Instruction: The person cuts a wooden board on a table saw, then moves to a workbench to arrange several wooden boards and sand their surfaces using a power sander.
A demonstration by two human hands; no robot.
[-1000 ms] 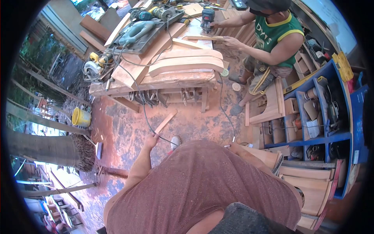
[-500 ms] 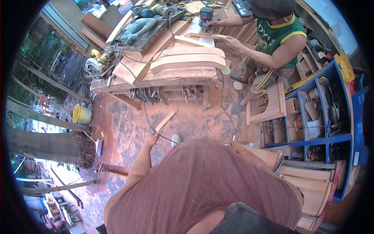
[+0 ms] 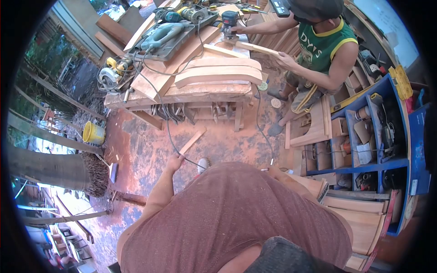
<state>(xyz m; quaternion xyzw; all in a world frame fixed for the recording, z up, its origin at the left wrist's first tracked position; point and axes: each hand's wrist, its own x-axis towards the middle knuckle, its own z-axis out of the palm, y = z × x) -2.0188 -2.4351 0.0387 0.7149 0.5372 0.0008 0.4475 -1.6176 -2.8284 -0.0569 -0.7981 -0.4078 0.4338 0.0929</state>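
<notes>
Left hand (image 3: pixel 174 162) has fingers curled snugly round a cord (image 3: pixel 168 129) draped over counter's (image 3: pixel 195 96) near edge, likely lifting slack off floor (image 3: pixel 227 145); right hand (image 3: pixel 275 173) partly hidden, can't tell grip.

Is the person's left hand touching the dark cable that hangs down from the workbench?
Touching. The head view shows the dark cable running down into the grip of the left hand and out again toward the shirt.

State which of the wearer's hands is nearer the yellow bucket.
Left. The left hand is right of and slightly below the yellow bucket in view; the right hand is much farther right.
</notes>
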